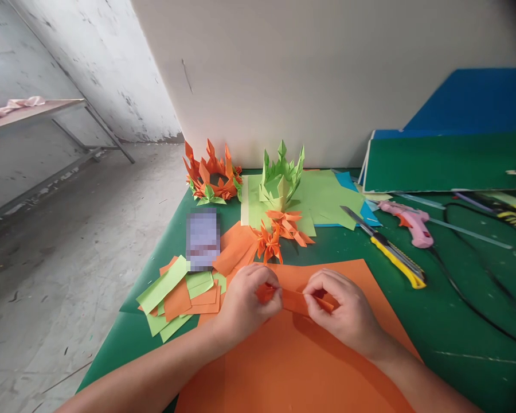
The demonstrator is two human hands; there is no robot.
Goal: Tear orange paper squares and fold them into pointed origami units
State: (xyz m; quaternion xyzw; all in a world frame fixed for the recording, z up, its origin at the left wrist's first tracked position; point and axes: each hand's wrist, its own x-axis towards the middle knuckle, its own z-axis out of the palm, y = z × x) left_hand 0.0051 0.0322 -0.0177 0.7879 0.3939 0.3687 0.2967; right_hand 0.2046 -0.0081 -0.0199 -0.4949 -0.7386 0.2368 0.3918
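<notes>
Between my hands stretches a narrow folded orange paper strip (295,302), held above a large orange sheet (301,361). My left hand (251,298) pinches its left end between thumb and fingers. The right end is pinched by my right hand (341,304), and a bit of the strip shows past the thumb. Just beyond my hands lie orange folded paper flowers (270,241). A green folded paper crown (281,178) stands behind them on light green sheets (322,201). To its left is an orange crown (210,172) with green pieces at its base.
Loose orange and green paper pieces (176,298) lie left, beside a blurred rectangular object (203,238). On the right are a yellow utility knife (395,261) with its blade out, a pink glue gun (408,221) and black cables. Green and blue boards (442,163) lean behind.
</notes>
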